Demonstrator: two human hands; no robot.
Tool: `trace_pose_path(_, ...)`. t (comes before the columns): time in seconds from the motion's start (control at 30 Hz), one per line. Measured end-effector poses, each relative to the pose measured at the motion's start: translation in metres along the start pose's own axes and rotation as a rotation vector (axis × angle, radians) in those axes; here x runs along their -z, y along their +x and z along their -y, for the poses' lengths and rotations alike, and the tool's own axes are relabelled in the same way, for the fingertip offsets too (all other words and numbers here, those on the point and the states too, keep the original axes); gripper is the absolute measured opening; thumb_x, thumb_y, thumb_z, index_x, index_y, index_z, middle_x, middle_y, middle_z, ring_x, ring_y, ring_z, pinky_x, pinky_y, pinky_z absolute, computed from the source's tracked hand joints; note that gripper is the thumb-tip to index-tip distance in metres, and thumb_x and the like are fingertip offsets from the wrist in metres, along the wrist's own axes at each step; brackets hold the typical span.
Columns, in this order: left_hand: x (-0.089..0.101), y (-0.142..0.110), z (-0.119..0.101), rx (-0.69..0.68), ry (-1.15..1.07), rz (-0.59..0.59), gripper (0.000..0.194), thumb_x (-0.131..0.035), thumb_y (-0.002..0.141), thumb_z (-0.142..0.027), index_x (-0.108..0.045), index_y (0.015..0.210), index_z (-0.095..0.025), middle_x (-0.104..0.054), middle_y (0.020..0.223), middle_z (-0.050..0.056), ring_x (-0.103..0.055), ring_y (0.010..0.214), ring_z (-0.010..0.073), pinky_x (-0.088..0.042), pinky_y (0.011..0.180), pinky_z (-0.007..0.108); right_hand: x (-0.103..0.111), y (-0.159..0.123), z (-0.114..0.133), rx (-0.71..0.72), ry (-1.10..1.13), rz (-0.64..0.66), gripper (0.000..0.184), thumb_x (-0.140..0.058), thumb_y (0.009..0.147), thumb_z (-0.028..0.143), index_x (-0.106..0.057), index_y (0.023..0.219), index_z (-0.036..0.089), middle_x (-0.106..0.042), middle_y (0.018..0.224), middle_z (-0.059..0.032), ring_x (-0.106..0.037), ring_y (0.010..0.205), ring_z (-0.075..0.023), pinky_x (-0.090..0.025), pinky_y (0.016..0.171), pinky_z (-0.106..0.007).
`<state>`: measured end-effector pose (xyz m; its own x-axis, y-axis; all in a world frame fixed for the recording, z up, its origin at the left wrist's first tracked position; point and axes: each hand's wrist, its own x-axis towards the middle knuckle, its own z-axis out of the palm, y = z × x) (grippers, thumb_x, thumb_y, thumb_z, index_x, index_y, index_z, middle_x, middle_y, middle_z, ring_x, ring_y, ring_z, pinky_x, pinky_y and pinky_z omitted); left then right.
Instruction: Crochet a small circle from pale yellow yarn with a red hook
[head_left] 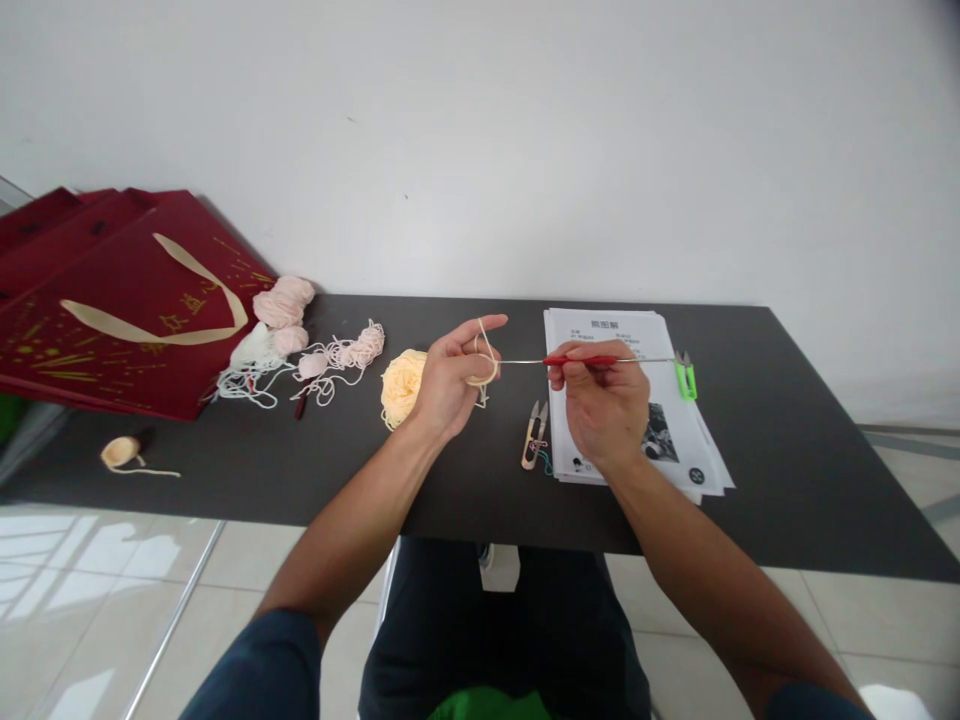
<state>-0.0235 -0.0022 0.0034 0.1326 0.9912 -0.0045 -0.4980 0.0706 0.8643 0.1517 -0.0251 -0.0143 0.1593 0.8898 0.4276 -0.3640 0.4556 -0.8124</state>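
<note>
My left hand (448,388) pinches a small cream crochet piece (484,374) between thumb and fingers. A strand of yarn loops up over its raised index finger. My right hand (607,408) is closed around the red handle of a crochet hook (553,361), held level like a pen. The thin metal end of the hook reaches left to the crochet piece; whether its tip is inside a stitch is too small to tell. Behind my left wrist, partly hidden, lies a pale yellow yarn ball (402,384).
Printed sheets (600,465) lie under my right hand. Yellow thread snips (533,440) and green snips (685,378) are on the dark table (795,460). Pink yarn (283,302) and white yarn (253,348) sit by dark red gift bags (135,300). A small crocheted cup (120,453) stands front left.
</note>
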Motion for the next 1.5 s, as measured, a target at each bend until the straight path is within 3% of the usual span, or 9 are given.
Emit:
trace_pose_path(0.27,0.001,0.000,-0.002,0.049,-0.065,0.062,0.045,-0.064,0.058,-0.010,-0.080,0.100,-0.011,-0.057,0.053,-0.003,-0.043,0.049,0.0086,-0.034,0.054,0.025,-0.004,0.005,0.006,-0.148,0.116,-0.012,0.018,-0.089,0.080,0.029,-0.072,0.084,0.024,-0.078,0.083,0.0007,-0.065,0.064,-0.0093,-0.052,0.057,-0.022)
trace_pose_path(0.47,0.001,0.001,0.001,0.020,-0.064,0.084,0.037,-0.083,0.063,-0.012,-0.081,0.100,-0.017,-0.069,0.064,-0.001,-0.061,0.062,0.0098,-0.042,0.061,0.022,-0.001,0.008,0.001,-0.442,0.285,-0.087,0.021,-0.094,0.073,0.030,-0.076,0.083,0.025,-0.081,0.086,0.0038,-0.072,0.069,-0.0046,-0.061,0.066,-0.011)
trace_pose_path(0.57,-0.001,-0.001,0.005,-0.010,0.009,0.040,0.037,-0.090,0.064,-0.016,-0.082,0.100,-0.019,-0.075,0.073,0.001,-0.068,0.069,0.0119,-0.048,0.068,0.023,-0.004,0.005,-0.003,-0.495,0.311,-0.107,0.020,-0.093,0.075,0.032,-0.078,0.085,0.024,-0.083,0.091,0.0038,-0.076,0.077,-0.0042,-0.064,0.076,-0.009)
trace_pose_path(0.77,-0.005,-0.003,0.010,-0.030,0.087,-0.047,0.054,-0.091,0.065,-0.017,-0.078,0.117,-0.020,-0.078,0.078,0.000,-0.067,0.067,0.0109,-0.052,0.071,0.025,-0.014,-0.006,-0.007,-0.461,0.263,-0.128,0.014,-0.086,0.083,0.030,-0.077,0.093,0.024,-0.084,0.096,0.0012,-0.081,0.088,-0.0095,-0.067,0.086,-0.017)
trace_pose_path(1.0,-0.010,-0.008,0.013,-0.099,0.167,-0.119,0.090,-0.086,0.069,-0.015,-0.053,0.152,-0.019,-0.078,0.078,-0.002,-0.063,0.063,0.0096,-0.050,0.067,0.024,-0.019,-0.008,-0.004,-0.425,0.246,-0.133,0.014,-0.085,0.085,0.029,-0.077,0.094,0.023,-0.085,0.094,0.0002,-0.081,0.085,-0.0099,-0.067,0.083,-0.017)
trace_pose_path(1.23,-0.012,-0.007,0.014,-0.113,0.208,-0.118,0.069,-0.083,0.071,-0.016,-0.064,0.137,-0.018,-0.075,0.085,-0.001,-0.065,0.071,0.0108,-0.051,0.070,0.025,-0.020,-0.008,-0.004,-0.401,0.214,-0.142,0.013,-0.085,0.085,0.030,-0.076,0.092,0.023,-0.083,0.090,0.0004,-0.079,0.081,-0.0098,-0.066,0.079,-0.019)
trace_pose_path(1.5,-0.013,-0.010,0.013,-0.196,0.296,-0.173,0.060,-0.078,0.071,-0.015,-0.069,0.129,-0.021,-0.063,0.078,-0.005,-0.055,0.067,0.0087,-0.044,0.064,0.023,-0.020,-0.008,-0.001,-0.313,0.125,-0.164,0.015,-0.084,0.085,0.033,-0.073,0.091,0.024,-0.081,0.089,0.0010,-0.074,0.075,-0.0114,-0.063,0.073,-0.025)
